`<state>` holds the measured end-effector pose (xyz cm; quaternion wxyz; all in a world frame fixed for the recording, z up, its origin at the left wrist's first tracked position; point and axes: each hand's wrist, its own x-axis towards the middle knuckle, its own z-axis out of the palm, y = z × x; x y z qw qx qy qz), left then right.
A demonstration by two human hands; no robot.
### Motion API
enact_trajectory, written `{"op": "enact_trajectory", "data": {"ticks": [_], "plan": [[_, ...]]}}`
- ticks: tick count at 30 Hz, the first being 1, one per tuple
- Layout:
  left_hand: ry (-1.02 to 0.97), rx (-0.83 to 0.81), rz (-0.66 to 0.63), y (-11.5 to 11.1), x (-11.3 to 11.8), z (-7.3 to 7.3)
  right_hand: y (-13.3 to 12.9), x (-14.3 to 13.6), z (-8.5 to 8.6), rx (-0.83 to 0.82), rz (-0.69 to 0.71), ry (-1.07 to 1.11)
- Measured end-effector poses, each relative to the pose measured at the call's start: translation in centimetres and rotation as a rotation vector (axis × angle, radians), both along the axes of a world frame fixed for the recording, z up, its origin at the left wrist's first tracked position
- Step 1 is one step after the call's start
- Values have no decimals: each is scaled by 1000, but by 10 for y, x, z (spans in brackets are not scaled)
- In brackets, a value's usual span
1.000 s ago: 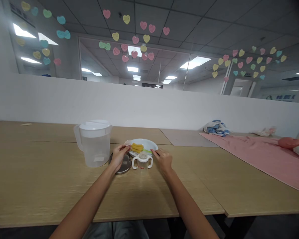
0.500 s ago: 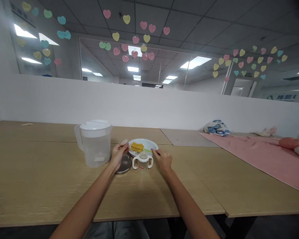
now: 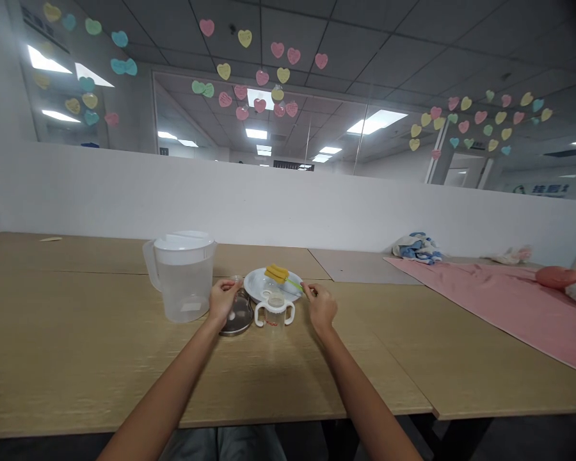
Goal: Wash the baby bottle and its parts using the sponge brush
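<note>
My right hand (image 3: pixel 321 303) pinches the thin green handle of a yellow sponge brush (image 3: pixel 276 273). Its sponge head is raised over a white plate (image 3: pixel 250 282), on which a clear piece I cannot make out lies. In front of the plate stands a small clear cup with two white handles (image 3: pixel 275 312). My left hand (image 3: pixel 223 299) has its fingers closed on a small clear round cap (image 3: pixel 237 280), beside the plate's left rim. A round metal lid (image 3: pixel 240 315) lies on the table, partly hidden behind my left hand.
To the left stands a large clear pitcher with a white lid (image 3: pixel 186 282), partly filled. A pink cloth (image 3: pixel 484 288) covers the table's right side, with a blue-and-white cloth (image 3: pixel 417 248) behind it. A low white wall (image 3: pixel 269 198) borders the back.
The sponge brush has risen off the plate and tilted, its head shifting right with my right hand. My left hand has moved slightly left and down with the clear cap.
</note>
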<state>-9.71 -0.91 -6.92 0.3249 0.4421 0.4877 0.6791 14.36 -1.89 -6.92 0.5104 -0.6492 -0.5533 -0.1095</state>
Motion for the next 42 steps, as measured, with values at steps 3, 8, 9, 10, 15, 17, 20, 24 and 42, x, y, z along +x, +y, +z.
{"op": "enact_trajectory", "data": {"ticks": [3, 8, 9, 10, 15, 17, 20, 24, 42], "plan": [[164, -68, 21, 4, -3, -7, 0, 0, 1, -8, 14, 25], [445, -122, 62, 5, -7, -9, 3, 3, 0, 22, 41, 65], [492, -130, 71, 4, -8, -8, 4, 4, -1, 21, 46, 74], [535, -140, 78, 4, -8, -8, 5, 5, -2, 19, 55, 84], [700, -212, 95, 3, -9, -8, 13, 8, -8, 5, 130, 113], [746, -230, 104, 3, -8, -9, 15, 8, -9, 0, 155, 111], [792, -233, 126, 2, -7, -8, 16, 7, -10, -8, 197, 110], [820, -154, 184, -4, -4, -4, 15, 5, -10, -23, 264, 109], [1110, 210, 100, -19, 10, -2, 10, 1, 2, -33, 504, 317]]}}
